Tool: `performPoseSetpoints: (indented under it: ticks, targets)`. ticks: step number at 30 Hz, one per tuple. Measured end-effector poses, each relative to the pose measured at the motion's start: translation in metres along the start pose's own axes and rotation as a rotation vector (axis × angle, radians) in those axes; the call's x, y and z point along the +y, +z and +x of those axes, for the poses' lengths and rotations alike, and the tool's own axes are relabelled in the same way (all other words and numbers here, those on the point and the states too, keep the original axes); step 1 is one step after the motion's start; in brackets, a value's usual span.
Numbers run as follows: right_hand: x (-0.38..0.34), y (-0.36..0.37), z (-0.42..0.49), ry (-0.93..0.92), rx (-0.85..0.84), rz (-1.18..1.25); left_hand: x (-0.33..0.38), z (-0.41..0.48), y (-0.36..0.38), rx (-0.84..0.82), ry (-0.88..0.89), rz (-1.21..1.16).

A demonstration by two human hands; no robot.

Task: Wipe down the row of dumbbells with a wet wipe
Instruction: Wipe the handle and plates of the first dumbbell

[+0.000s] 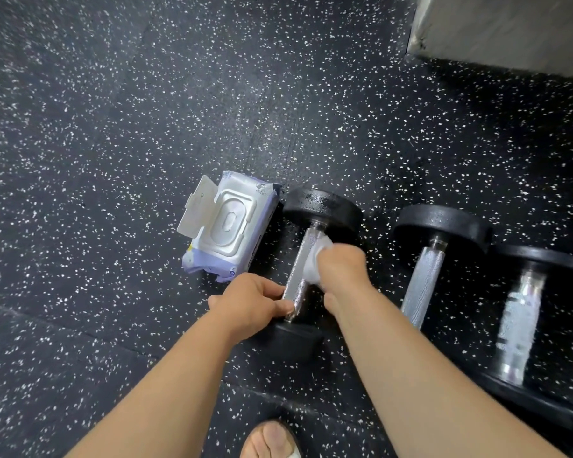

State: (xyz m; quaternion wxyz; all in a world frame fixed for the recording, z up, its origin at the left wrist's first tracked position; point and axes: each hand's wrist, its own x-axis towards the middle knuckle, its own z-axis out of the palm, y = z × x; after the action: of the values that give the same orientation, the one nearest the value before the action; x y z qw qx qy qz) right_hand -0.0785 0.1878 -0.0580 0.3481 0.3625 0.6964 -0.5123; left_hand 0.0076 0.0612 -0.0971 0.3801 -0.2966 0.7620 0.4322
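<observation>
Three black dumbbells with knurled metal handles lie side by side on the speckled floor. My left hand (248,300) grips the near end of the handle of the leftmost dumbbell (321,206). My right hand (343,264) presses a crumpled white wet wipe (315,259) against that same handle, a little farther up. The middle dumbbell (424,279) and the right dumbbell (520,328) lie untouched to the right.
A pack of wet wipes (227,228) with its lid flipped open lies just left of the leftmost dumbbell. A grey metal box or base (506,28) stands at the top right. My bare foot (272,441) shows at the bottom edge.
</observation>
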Motion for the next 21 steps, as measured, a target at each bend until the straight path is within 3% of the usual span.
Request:
performPoseSetpoints:
  ticks: [2, 5, 8, 12, 15, 18, 21]
  targets:
    - [-0.015, 0.003, 0.011, -0.038, 0.123, 0.056, 0.003, -0.002, -0.001, 0.002, -0.014, -0.037]
    - [0.006, 0.006, 0.004, -0.314, 0.205, -0.213, 0.006, -0.005, -0.001, 0.009, -0.009, -0.043]
    - [0.036, -0.002, -0.021, -0.457, 0.137, -0.465, 0.01, -0.008, -0.002, -0.024, 0.032, -0.049]
    - [0.052, -0.02, -0.031, -0.55, 0.044, -0.557, 0.014, -0.017, -0.006, -0.032, 0.071, -0.122]
    - [0.039, -0.03, -0.023, -0.94, 0.095, -0.482, 0.017, -0.024, -0.008, -0.015, 0.064, -0.166]
    - [0.022, -0.028, 0.004, -1.338, 0.112, -0.741, 0.021, -0.032, -0.011, -0.04, 0.053, -0.225]
    - [0.031, -0.029, 0.019, -1.405, 0.093, -0.994, 0.02, -0.035, -0.014, -0.064, 0.035, -0.237]
